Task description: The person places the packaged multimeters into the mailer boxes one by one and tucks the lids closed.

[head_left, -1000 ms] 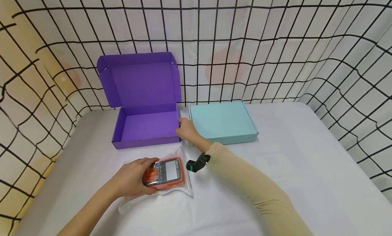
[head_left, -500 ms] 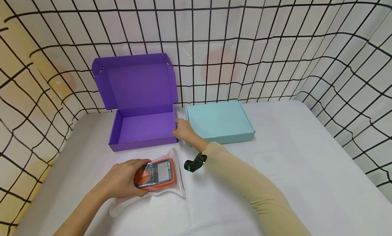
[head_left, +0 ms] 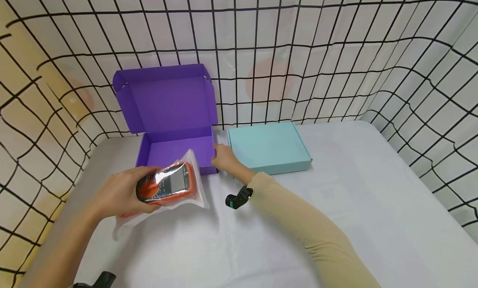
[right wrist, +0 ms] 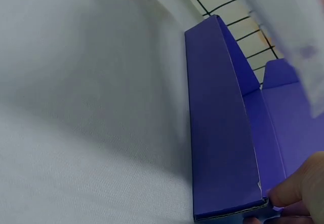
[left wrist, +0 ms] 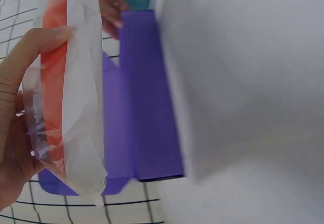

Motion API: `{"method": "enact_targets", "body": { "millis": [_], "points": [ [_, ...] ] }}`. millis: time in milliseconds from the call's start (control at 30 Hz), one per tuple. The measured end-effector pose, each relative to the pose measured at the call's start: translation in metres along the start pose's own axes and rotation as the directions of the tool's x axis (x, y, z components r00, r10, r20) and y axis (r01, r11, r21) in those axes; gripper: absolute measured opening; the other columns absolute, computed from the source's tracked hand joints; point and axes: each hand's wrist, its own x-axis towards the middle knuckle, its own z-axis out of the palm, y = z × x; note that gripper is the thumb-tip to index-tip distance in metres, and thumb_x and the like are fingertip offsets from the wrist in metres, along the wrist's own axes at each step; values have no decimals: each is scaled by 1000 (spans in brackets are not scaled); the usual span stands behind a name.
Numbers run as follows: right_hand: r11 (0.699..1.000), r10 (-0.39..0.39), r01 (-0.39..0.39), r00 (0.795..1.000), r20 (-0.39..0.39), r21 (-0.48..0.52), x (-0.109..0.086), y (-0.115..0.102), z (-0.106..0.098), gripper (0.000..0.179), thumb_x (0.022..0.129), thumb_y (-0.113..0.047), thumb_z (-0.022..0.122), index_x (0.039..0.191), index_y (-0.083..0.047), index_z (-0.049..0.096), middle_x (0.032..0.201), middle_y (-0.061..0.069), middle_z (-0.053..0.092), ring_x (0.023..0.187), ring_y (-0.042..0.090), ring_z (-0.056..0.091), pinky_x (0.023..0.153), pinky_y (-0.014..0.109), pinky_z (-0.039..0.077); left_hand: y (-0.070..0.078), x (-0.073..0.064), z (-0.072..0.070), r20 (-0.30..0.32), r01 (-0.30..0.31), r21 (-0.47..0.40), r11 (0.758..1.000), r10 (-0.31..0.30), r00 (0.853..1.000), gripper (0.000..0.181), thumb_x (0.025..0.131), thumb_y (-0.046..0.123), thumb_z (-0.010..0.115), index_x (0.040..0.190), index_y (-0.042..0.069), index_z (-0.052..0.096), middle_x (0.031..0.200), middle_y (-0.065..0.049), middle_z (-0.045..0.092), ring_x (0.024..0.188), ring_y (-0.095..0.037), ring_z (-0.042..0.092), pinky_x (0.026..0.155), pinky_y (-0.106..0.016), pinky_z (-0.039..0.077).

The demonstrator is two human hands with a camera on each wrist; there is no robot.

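Note:
An orange and black multimeter (head_left: 169, 182) in a clear plastic bag (head_left: 199, 196) is held above the table by my left hand (head_left: 125, 192), thumb and fingers round its sides. In the left wrist view the bagged multimeter (left wrist: 54, 82) shows edge-on, its orange side under the plastic. Behind it stands an open purple box (head_left: 209, 153) with its lid raised; the bag hides part of its front wall. My right hand (head_left: 226, 158) pinches the box's right wall near the front corner. The right wrist view shows the thumb and fingers (right wrist: 291, 191) at that corner.
A closed light-blue box (head_left: 269, 149) lies to the right of the purple one, close to my right hand. Black wire grid (head_left: 257, 78) rises behind and along both sides of the white-covered table (head_left: 354, 188).
My left hand has lifted the bagged multimeter off the table and brought it left and up, toward the front of the purple box. The right hand stays on the box wall.

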Motion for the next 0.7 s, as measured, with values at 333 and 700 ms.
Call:
{"method": "enact_targets", "body": {
  "millis": [333,700],
  "points": [
    [1000,-21,21,999,-26,1,0,2,1,16,77,5,54,93,7,58,69,6,50,60,16,46,49,19,37,-10,34,-17,41,11,-31,999,-10,999,88,58,51,82,129,10,51,102,-4,61,84,-19,54,69,-33,46],
    [1000,8,-8,1000,11,-10,-1,-3,1,50,78,9,53,127,14,45,61,1,35,49,11,35,42,16,32,-35,85,-22,94,65,19,998,-67,993,87,62,47,81,130,4,48,101,-10,62,83,-24,55,69,-40,49]
  ]
}}
